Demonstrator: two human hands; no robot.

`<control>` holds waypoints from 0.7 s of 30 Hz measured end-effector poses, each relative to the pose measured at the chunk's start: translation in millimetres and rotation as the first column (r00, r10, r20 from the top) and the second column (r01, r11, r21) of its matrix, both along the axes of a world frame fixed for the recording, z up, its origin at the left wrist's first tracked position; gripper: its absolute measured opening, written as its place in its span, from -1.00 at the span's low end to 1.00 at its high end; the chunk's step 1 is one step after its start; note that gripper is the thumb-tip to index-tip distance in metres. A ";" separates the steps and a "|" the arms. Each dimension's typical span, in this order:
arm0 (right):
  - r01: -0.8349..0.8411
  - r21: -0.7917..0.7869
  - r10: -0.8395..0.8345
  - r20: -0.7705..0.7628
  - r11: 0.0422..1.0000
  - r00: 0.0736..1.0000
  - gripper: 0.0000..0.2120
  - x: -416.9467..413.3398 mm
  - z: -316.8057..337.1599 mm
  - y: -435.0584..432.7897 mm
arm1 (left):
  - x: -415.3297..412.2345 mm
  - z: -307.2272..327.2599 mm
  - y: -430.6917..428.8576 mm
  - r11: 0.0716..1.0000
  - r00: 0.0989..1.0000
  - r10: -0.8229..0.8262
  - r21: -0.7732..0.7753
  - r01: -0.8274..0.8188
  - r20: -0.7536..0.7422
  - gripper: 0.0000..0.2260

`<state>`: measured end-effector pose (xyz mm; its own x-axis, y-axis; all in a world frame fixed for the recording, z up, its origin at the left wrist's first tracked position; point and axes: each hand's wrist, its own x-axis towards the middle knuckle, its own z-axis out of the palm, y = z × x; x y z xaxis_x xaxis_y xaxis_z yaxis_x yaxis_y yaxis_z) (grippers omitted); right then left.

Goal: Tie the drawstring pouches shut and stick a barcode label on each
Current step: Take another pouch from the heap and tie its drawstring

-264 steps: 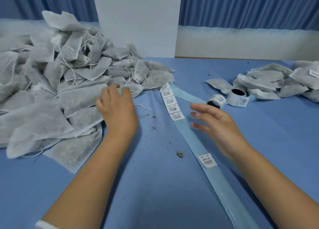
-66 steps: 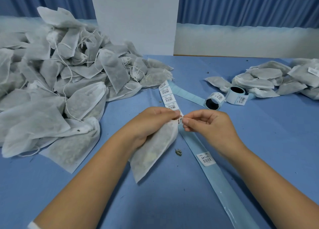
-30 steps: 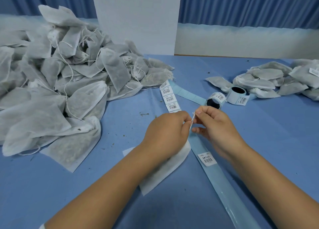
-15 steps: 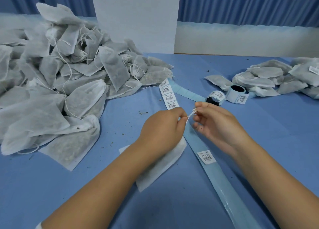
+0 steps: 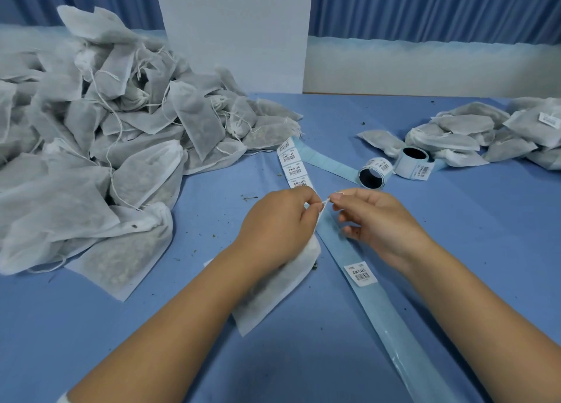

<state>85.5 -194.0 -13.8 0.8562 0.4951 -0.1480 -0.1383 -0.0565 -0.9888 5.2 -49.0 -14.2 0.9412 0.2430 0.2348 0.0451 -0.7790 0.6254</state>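
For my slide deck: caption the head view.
Left hand and right hand pinch the drawstring of a pouch beside the label strip.

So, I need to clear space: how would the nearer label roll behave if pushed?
The label roll seems to rest on its curved side, so it would probably roll. Its hollow core suggests it is light. Its trailing liner strip would likely drag along.

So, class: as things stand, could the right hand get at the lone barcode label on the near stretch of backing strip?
Probably yes. The label lies uncovered on the backing strip beside the right hand, nothing between; but that hand pinches the drawstring and must let go first.
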 end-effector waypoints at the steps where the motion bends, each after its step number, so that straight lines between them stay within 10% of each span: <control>1: 0.025 0.020 -0.025 -0.006 0.999 1.000 -0.88 -0.2 -0.2 1.4 | 0.2 0.0 -0.3 1.000 1.000 -0.007 0.005 0.007 0.001 -0.87; 14: 0.162 0.201 -0.135 -0.142 0.966 0.981 -0.90 -5.4 0.2 5.5 | 2.6 0.9 1.6 0.997 0.998 -0.055 0.051 0.053 0.030 -0.86; 21: 0.227 0.237 -0.212 -0.089 0.944 0.973 -0.80 -2.8 3.5 -1.1 | 2.9 8.5 20.3 0.889 0.962 -0.163 -0.455 0.047 -0.219 -0.85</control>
<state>82.8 -195.1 -10.3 0.9408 0.3232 -0.1019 -0.1808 0.2245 -0.9576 8.0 -28.7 -5.7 0.9800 0.1633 -0.1138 0.1748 -0.4323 0.8846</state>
